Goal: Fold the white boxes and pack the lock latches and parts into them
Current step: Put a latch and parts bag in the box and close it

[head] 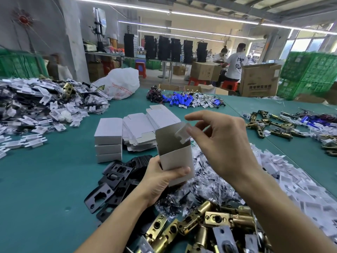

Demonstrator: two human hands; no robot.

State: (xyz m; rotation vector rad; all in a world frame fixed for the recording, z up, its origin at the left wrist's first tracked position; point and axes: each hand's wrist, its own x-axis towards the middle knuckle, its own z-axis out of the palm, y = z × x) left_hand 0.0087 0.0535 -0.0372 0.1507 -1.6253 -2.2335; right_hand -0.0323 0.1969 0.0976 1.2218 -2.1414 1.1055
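My left hand grips an upright white box by its lower part, its top open and its lid flap standing up at the back. My right hand is above the open top and pinches a small white cardboard insert at the box mouth. Brass lock latches lie heaped in front of me. Black strike plates are piled to the left of the box. Small clear bags of parts lie under my right forearm.
Three folded white boxes are stacked beside a pile of flat box blanks. White inserts are heaped at right, and more at far left. Blue batteries and further latches lie farther back on the green table.
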